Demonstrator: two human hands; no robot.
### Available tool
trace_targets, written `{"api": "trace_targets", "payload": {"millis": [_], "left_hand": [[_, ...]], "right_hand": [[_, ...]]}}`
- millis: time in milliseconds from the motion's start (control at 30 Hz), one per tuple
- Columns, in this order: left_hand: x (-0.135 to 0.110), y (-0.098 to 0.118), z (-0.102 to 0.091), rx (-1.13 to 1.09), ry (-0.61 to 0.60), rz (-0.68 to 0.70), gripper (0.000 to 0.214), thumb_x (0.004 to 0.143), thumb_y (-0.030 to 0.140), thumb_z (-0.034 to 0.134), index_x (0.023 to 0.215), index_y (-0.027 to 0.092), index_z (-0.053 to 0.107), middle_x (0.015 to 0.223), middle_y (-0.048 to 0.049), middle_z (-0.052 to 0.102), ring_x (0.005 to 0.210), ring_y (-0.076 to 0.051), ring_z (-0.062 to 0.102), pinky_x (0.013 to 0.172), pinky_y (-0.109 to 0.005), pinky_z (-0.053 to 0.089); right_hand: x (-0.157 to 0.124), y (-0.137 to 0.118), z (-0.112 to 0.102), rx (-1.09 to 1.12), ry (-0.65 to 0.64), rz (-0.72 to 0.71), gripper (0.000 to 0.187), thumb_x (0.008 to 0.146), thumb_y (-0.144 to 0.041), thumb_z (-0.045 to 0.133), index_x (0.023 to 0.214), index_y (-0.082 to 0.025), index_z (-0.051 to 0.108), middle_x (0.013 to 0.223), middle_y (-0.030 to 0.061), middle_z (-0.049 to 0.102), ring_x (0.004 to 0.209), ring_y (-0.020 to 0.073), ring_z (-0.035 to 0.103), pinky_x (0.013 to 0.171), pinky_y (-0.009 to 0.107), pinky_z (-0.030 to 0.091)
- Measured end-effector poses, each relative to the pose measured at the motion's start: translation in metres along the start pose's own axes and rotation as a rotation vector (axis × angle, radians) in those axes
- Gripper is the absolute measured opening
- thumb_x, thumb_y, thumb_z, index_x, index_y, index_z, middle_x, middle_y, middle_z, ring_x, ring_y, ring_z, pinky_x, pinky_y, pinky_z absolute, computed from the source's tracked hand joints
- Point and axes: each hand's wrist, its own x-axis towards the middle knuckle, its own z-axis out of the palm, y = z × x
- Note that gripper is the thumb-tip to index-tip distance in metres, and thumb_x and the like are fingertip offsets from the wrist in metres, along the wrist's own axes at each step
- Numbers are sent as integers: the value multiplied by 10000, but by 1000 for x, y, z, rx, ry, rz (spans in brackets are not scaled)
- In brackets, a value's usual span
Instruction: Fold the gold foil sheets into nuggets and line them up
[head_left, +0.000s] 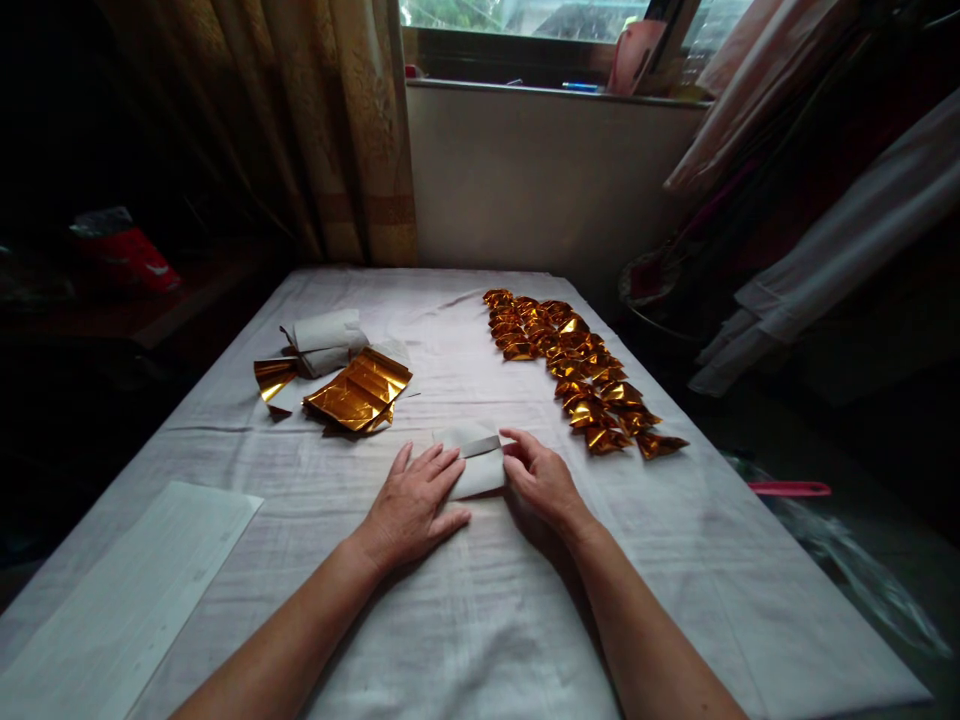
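A small folded paper (pixel 480 462), white side up, lies on the white cloth in front of me. My left hand (pixel 414 505) rests flat on its left part, fingers stretched out. My right hand (pixel 541 478) has its fingers curled at the paper's right edge, pressing or pinching the fold. Behind, to the left, lies a stack of gold foil sheets (pixel 360 392). To the right runs a long row of folded gold pieces (pixel 577 365).
A white-clothed table (pixel 450 620) fills the view. A roll of white paper (pixel 326 340) and one gold fold (pixel 274 377) sit beyond the stack. A white sheet (pixel 127 600) lies at the near left. A curtain, wall and window stand behind; clutter lies right.
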Motion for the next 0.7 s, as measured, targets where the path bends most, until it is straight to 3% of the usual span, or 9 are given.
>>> {"api": "trace_targets", "payload": {"millis": [100,167,267,500,700], "left_hand": [[-1,2,0,1,12,-36,510,913,439,587,1373,224,533,1449,-116,538,1373,-313,439,1174,-608,181],[-1,2,1,-5,23,-45,470,920,406,581,1353,225,550,1435,-112,552,1364,-308,451,1170,-616,187],[-2,2,2,-15,28,-47,427,935,380,561,1336,236,564,1428,-102,561,1357,-300,460,1165,-617,199],[-4,-1,-1,-112,37,-79,330,980,363,478,1263,267,618,1375,-69,612,1335,-273,495,1152,-627,222],[3,-6,-1,-232,152,-132,282,996,315,431,1136,247,666,1138,-54,738,1153,-235,639,1125,-586,319]], "right_hand": [[-8,7,-11,83,-138,-159,544,696,-82,445,1175,-229,657,1156,32,703,1041,176,651,937,317,506],[-12,9,-14,86,-177,-236,576,685,-60,449,1200,-230,644,1191,40,673,1077,171,626,968,323,493],[-13,7,-12,15,-137,-277,442,757,-91,513,1140,-235,681,1110,47,671,1034,177,624,930,315,499],[-6,-4,-5,-213,-71,-228,202,878,-210,561,952,-245,745,898,26,667,864,167,626,767,269,466],[0,-15,-4,-291,-87,-91,223,931,-331,549,852,-246,739,782,3,639,762,140,599,674,235,393]]}}
